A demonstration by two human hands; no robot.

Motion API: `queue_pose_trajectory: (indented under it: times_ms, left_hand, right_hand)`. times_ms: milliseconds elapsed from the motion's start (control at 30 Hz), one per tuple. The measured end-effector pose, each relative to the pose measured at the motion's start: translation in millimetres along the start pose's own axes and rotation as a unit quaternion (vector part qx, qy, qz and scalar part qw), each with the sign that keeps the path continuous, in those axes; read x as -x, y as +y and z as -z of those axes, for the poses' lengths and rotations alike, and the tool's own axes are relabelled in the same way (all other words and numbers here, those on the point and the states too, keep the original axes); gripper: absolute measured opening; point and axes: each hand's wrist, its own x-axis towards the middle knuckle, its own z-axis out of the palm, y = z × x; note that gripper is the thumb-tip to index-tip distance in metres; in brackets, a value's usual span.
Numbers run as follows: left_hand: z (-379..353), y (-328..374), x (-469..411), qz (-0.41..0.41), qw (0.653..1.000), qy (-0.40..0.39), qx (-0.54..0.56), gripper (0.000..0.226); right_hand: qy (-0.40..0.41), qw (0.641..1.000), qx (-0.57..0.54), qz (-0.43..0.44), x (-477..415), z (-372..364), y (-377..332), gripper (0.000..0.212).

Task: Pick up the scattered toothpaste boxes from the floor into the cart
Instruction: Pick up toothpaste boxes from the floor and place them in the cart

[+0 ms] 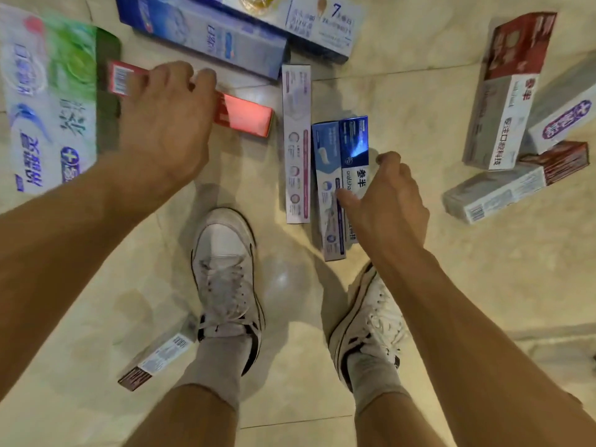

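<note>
The left hand (164,124) is reaching down over the red box (245,119), which is lying flat on the floor (403,101). Its fingers (206,77) are curling over the far long edge, grasping the box. The box ends are showing on both sides of the hand.

The right hand (392,201) is closing on the dark blue box (353,140). The thumb (346,198) is pressing on the printed face, and the remaining fingers are curling round the right edge. This box is lying on the floor, touching the light blue box (325,162) on its left. The lilac box (296,124) is lying just beside that pair, between the two hands.

More boxes are lying well apart around both hands, including the green-and-white box (48,101) and the red-and-white box (506,101). Two white shoes (225,269) are standing on the floor below the hands.
</note>
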Motion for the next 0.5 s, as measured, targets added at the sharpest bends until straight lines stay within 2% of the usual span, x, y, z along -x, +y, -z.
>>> queue_pose_trajectory:
  times_ms: [100,200,333,500]
  left_hand:
    - [-15,-2,-6,0.004,0.999,0.035,-0.040,0.040]
    - [-24,-5,-6,0.016,0.998,0.047,-0.035,0.029]
    - [-21,-3,-2,0.014,1.000,0.022,0.001,0.026]
    - [11,8,18,0.021,0.999,0.023,0.034,0.033]
  right_hand:
    - [-0.008,1.000,-0.011,0.010,-7,-11,6,0.058]
    - [-0.014,0.999,-0.040,0.020,-8,-15,11,0.044]
    - [-0.016,0.997,-0.076,0.016,-7,-14,13,0.038]
    - [0.017,0.998,-0.056,0.011,8,14,2,0.034]
